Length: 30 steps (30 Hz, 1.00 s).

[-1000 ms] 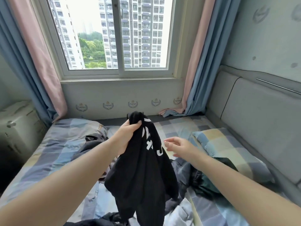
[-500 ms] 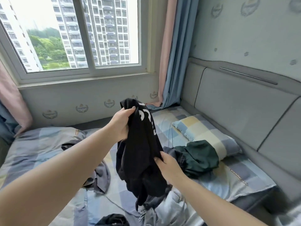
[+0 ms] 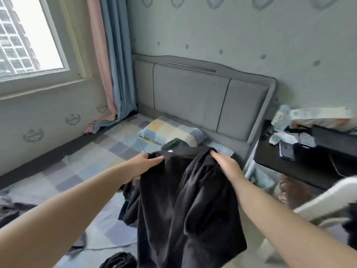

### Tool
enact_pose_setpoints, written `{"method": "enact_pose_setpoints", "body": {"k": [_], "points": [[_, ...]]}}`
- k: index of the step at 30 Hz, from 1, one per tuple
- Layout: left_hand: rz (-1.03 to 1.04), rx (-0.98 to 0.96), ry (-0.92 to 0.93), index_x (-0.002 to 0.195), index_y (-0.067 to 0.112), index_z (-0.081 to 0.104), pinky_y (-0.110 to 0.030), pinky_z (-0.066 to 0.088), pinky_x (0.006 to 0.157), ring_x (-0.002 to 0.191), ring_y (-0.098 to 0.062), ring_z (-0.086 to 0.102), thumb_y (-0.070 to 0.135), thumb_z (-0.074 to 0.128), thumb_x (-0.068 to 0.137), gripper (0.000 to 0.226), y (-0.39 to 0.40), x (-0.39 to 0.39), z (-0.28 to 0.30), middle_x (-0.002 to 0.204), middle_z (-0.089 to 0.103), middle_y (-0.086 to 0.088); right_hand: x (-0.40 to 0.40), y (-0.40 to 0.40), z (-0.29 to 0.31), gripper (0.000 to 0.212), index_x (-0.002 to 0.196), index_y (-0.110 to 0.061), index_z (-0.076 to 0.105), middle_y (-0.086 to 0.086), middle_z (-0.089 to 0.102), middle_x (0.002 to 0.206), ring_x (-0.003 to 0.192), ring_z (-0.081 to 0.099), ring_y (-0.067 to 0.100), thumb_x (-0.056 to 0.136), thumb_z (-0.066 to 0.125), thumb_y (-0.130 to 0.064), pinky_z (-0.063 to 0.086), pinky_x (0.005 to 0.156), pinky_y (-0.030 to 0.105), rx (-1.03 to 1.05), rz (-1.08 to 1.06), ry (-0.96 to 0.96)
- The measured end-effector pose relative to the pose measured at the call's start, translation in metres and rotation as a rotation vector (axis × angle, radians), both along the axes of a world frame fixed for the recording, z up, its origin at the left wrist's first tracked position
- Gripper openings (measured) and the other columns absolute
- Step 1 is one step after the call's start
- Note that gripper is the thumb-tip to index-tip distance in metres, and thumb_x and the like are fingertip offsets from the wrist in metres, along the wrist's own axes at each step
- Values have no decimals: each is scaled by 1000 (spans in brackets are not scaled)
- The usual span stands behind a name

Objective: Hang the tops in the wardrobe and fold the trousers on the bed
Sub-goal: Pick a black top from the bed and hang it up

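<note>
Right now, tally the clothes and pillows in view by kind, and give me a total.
Black garment, held up by left hand and right hand: 1
Garments lying on the bed: 3 (green garment, dark garment at the left edge, black heap at the bottom edge)
Checked pillow: 1
Total: 5

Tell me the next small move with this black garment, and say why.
Probably spread the hands apart and shake it open to identify it. The left hand and right hand both grip the top edge of the black garment, which hangs bunched above the bed; top or trousers cannot be told yet.
</note>
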<state>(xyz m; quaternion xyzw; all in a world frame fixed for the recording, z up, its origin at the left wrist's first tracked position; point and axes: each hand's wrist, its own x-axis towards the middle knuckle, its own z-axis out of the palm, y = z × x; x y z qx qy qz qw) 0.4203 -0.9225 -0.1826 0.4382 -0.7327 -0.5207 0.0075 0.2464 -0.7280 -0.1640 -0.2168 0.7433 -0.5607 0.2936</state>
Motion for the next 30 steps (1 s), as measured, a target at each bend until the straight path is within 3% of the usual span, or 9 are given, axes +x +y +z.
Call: {"method": "enact_pose_setpoints", "body": {"k": [4,9,12,14,17,20,24,27,30], "points": [[-324,-243,-21,113,20,59,-20,46,77,98,-12,60,58,57,85,47,50,-39,0,110,60,7,-7,65,11,19,100,-13,65,-3,61,90,88,53,12,92,60,-29,40,60,12,-66,-276,-131],[-662,-203,539,99,32,63,-24,49,90,91,2,64,30,68,86,14,162,-97,37,99,69,13,-25,170,25,17,80,-11,68,5,66,102,101,58,17,88,64,-25,41,99,30,-124,-534,-147],[-1024,-154,584,115,45,50,-18,49,87,99,-2,61,42,73,75,46,240,-118,54,111,62,17,-36,230,34,22,71,-14,64,2,66,88,93,61,19,88,65,-29,43,97,31,-141,-669,-174],[-1137,-274,589,129,48,38,-19,48,91,108,-3,56,38,76,77,66,284,-135,55,124,53,14,-45,264,39,23,89,-8,68,6,67,100,99,61,19,88,64,-30,44,96,29,-142,-718,-177],[-1098,-291,668,129,30,49,-18,49,87,101,-2,59,20,72,83,52,354,-170,59,117,60,9,-62,326,55,45,120,1,61,12,63,120,112,58,23,89,63,-32,43,101,31,-121,-795,-118],[-1067,-247,717,89,28,59,-3,40,54,59,11,56,13,60,91,16,422,-208,73,72,63,20,-74,395,80,48,123,-2,59,10,61,122,114,56,21,92,58,-38,40,90,22,-59,-857,-15],[-1038,-183,847,85,27,54,-14,42,68,68,3,55,11,52,96,19,505,-256,98,78,60,10,-78,503,111,40,85,-22,71,-4,73,93,89,68,15,81,59,-61,52,85,33,116,-853,153],[-964,-255,962,86,22,55,-31,39,73,71,-5,50,21,50,97,12,542,-297,122,77,58,5,-77,572,137,54,84,-33,68,-14,70,89,83,63,3,68,47,-81,44,69,22,352,-807,389],[-931,-274,990,75,31,52,-23,37,62,61,6,48,34,53,95,20,574,-331,148,63,56,18,-82,638,149,63,94,-42,59,-20,60,102,94,55,0,55,45,-89,37,69,17,595,-742,582]]}}
